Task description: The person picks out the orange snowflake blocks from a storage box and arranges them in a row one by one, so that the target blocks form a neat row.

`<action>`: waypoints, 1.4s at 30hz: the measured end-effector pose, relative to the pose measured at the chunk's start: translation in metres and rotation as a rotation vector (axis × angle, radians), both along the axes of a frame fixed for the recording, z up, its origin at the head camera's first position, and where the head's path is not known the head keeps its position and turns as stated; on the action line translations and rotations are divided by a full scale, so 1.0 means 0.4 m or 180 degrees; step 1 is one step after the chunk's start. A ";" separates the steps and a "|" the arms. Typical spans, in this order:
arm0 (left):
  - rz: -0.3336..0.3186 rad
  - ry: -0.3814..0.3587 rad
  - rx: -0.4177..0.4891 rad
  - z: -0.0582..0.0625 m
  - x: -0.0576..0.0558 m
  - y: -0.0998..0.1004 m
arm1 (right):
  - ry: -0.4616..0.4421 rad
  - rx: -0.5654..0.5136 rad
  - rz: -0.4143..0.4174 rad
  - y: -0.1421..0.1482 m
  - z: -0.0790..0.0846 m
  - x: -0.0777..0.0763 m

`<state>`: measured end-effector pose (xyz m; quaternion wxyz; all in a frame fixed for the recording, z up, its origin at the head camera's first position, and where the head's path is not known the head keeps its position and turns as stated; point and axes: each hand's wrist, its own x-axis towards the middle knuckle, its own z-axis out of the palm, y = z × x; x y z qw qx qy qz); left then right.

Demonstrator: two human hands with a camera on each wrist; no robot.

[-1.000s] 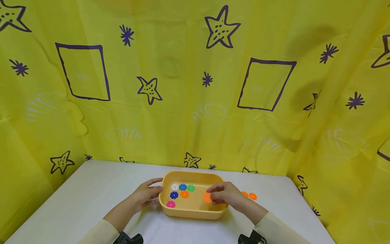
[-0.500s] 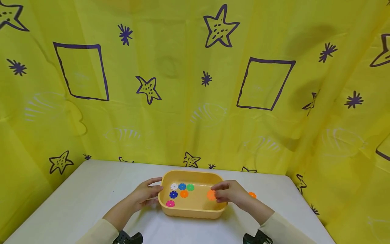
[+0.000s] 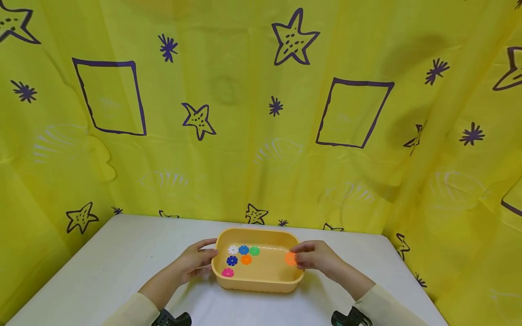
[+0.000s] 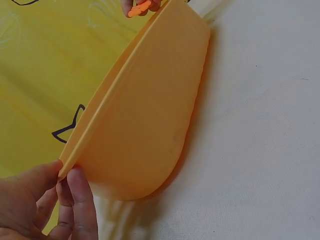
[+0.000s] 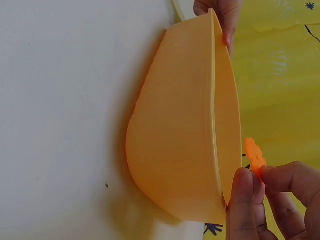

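Observation:
A yellow-orange plastic basin (image 3: 257,285) stands on the white table. My left hand (image 3: 195,261) holds its left rim, with the thumb over the edge and fingers outside, as the left wrist view shows. Between thumb and fingers my right hand (image 3: 320,257) pinches an orange flower-shaped disc (image 3: 291,258) at the right rim. In the right wrist view that disc (image 5: 255,155) is tilted, edge-on, by the rim. On the basin's floor, toward its left, lie a white disc (image 3: 233,250), a blue one (image 3: 243,250), a green one (image 3: 254,251), a dark blue one (image 3: 232,260), an orange one (image 3: 246,260) and a pink one (image 3: 228,272).
A yellow curtain (image 3: 232,181) printed with stars and fish hangs behind and at both sides of the white table (image 3: 134,253). Each wrist wears a dark device, such as the left wrist device (image 3: 171,318).
My right hand has moved right toward the rim, still pinching the orange disc. Orange discs seen earlier on the table beyond it no longer show. My left hand stays on the basin.

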<state>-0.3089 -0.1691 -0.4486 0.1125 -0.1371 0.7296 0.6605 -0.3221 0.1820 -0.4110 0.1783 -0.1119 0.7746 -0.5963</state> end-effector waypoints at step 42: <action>-0.0006 0.0026 -0.0002 -0.005 0.003 0.001 | -0.0180 -0.0184 -0.0260 0.139 -0.046 0.016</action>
